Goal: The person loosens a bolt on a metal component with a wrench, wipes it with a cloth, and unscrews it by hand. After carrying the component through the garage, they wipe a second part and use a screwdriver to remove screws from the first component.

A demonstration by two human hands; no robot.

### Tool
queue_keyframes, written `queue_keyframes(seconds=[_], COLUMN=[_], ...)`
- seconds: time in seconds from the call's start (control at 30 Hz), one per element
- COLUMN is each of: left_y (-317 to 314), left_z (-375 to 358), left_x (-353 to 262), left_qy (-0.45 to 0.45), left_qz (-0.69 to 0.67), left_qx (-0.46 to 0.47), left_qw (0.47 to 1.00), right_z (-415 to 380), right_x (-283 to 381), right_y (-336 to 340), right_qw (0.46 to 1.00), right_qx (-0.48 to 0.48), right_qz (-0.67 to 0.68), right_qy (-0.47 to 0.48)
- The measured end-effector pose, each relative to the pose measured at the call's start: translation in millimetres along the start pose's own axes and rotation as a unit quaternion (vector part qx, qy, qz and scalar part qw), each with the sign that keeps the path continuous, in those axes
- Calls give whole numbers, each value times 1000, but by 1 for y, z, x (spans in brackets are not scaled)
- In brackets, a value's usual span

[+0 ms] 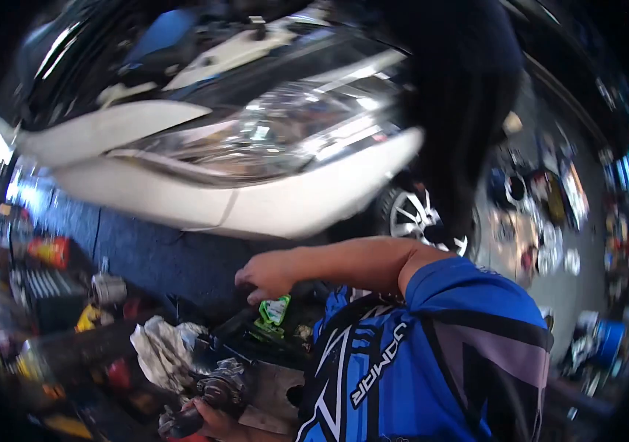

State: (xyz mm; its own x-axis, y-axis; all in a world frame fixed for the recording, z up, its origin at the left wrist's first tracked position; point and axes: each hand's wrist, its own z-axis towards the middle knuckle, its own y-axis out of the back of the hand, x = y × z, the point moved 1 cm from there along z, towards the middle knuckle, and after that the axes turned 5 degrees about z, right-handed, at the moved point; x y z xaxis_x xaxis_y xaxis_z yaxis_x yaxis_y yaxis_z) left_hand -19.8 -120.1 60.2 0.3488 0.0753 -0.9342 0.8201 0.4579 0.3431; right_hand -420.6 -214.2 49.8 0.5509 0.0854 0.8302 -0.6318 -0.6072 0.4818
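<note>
My left hand [211,421], low in the view, is wrapped round a dark, greasy metal car part with a rounded, ridged end [220,384]. A crumpled whitish rag [161,352] lies just beyond that part. My right hand [269,275] is stretched across in front of my chest, its fingers slightly bent and apart, with nothing seen in it. Below its fingertips is a bright green object with a pale panel [276,311], whose kind I cannot make out.
A white car front with a headlight [255,136] and bumper [278,206] fills the upper view, blurred. A spoked wheel [410,214] sits behind it. A dark-clothed person [458,96] stands close by. Tools, an orange-red container [49,252] and a blue drum [610,339] surround me.
</note>
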Motion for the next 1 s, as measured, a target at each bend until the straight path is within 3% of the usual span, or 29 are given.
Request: queue_keyframes(seconds=[0.07,0.13,0.2,0.23,0.27,0.4,0.5,0.6,0.7,0.77,0.8,0.87,0.9,1.0], left_y=[-11,-48,-67,-76,-85,-157,-207,-246,-276,-296,-308,-325,-350,-384], left_z=[9,30,59,74,86,93,89,83,68,51,39,14,-17,-71], left_x=[-12,-38,-60,-71,-89,-122,-136,-143,-143,-143,-143,-149,-160,-188], left_qy=[-21,-66,-112,-158,-322,-300,-300,-293,-274,-261,-259,-263,-257,-279], left_qz=[22,35,55,87,248,135,100,77,52,30,20,14,-25,-61], left_qx=[22,72,113,140,168,219,288,349,416,460,483,537,566,639], left_qw=[999,995,986,974,898,919,904,887,866,848,836,802,783,714], right_z=[-18,-51,-49,-35,-24,-14,-27,-67,-146,-201,-221,-245,-294,-319], right_x=[-1,-48,-38,-45,-50,-70,-56,-51,-61,-73,-83,-81,-80,-73], right_y=[33,48,67,61,53,49,70,77,65,46,33,3,27,14], right_qw=[998,986,931,940,937,921,939,879,889,863,856,834,837,795], right_qx=[-35,-143,-213,-273,-329,-376,-234,-335,-373,-442,-428,-415,-438,-486], right_qz=[37,74,292,206,114,46,254,339,267,225,246,298,252,286], right_qy=[20,52,-45,-8,25,85,17,20,-7,-98,-155,-210,-212,-224])
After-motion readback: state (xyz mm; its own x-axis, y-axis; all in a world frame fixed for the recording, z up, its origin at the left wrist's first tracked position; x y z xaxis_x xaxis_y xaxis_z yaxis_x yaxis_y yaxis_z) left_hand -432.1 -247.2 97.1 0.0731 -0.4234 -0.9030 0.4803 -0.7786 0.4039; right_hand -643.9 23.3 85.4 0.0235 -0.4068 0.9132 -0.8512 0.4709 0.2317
